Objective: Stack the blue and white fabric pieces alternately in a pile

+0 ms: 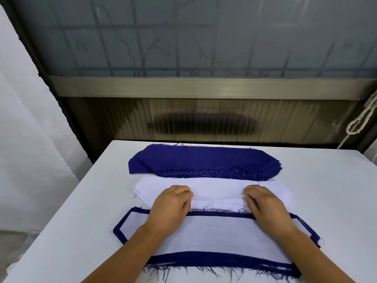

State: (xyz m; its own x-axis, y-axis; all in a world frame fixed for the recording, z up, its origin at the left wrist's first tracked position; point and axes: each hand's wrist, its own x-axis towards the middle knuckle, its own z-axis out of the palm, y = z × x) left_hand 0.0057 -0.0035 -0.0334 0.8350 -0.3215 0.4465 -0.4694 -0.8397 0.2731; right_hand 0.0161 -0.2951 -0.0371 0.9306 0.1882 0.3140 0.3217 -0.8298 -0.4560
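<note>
A stack of dark blue fabric pieces [204, 160] lies at the far side of the table. Just in front of it sits a stack of white fabric pieces [218, 189]. Nearest me is the mixed pile [214, 235], a white piece on top with blue edges showing all round it. My left hand [173, 205] and my right hand [265, 205] both rest on the near edge of the white stack, fingers curled and pinching the top white piece, which is lifted slightly between them.
The white table [81, 211] ends at a ribbed dark panel and a frosted window behind. A white rope [361, 121] hangs at the right. A white wall stands to the left of the table.
</note>
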